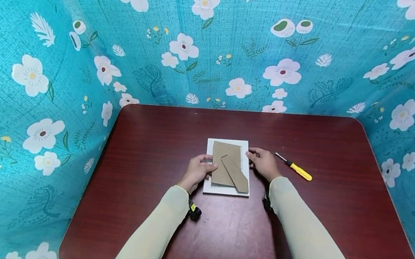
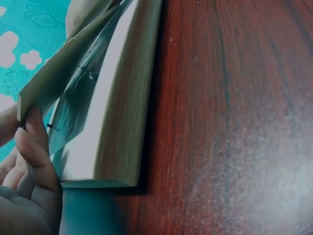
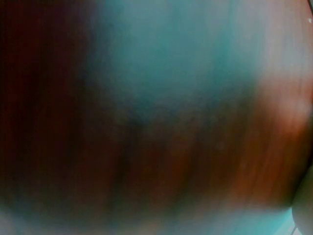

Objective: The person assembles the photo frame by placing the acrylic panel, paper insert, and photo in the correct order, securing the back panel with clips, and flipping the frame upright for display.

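Note:
A white picture frame [image 1: 206, 187] lies face down on the table, its wooden side edge [image 2: 128, 98] showing in the left wrist view. My left hand [image 1: 198, 169] pinches the left edge of the brown backing board [image 1: 219, 172] between thumb and fingers. That edge is tilted up off the frame, with a glossy dark surface visible beneath it. A fold-out easel stand [image 1: 235, 172] is attached to the board. At the frame's upper right edge, my right hand [image 1: 264, 162] holds the rim with thumb and bent fingers. The right wrist view is blurred and shows only dark table.
A screwdriver [image 1: 299, 170] with a yellow handle lies on the table to the right of my right hand. The dark red wooden table [image 1: 151, 140] has rounded corners. Blue flowered cloth [image 1: 216, 61] hangs around its back and sides.

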### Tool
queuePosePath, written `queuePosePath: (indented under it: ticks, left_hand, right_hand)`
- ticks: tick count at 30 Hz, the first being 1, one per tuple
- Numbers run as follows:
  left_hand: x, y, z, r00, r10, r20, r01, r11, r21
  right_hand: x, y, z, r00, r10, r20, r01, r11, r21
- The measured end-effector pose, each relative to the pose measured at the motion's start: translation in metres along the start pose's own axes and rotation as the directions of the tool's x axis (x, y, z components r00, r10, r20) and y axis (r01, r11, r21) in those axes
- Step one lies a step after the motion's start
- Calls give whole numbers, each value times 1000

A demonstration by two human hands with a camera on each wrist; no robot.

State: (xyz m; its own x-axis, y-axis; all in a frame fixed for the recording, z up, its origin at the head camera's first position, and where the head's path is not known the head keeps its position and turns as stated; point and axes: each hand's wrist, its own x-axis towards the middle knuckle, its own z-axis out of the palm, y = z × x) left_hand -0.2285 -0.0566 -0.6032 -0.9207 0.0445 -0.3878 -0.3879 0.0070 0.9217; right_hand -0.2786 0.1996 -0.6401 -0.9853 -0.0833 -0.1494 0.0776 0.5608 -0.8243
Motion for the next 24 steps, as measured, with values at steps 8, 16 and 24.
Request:
queuePosePath:
  ticks: [8,16,24]
  left_hand:
    - [1,0,0,1000,-4,15,4,1000,-6]
    - [1,-2,1,1000,1,16,-1,1000,20]
    - [4,-3,1,1000,2,25,-4,997,72]
  right_hand:
    - [1,1,0,1000,-2,0,2,1000,0]
    - [1,2,0,1000,-3,-13,3,1000,8]
    - [3,4,-1,1000,2,-8,-2,1000,5]
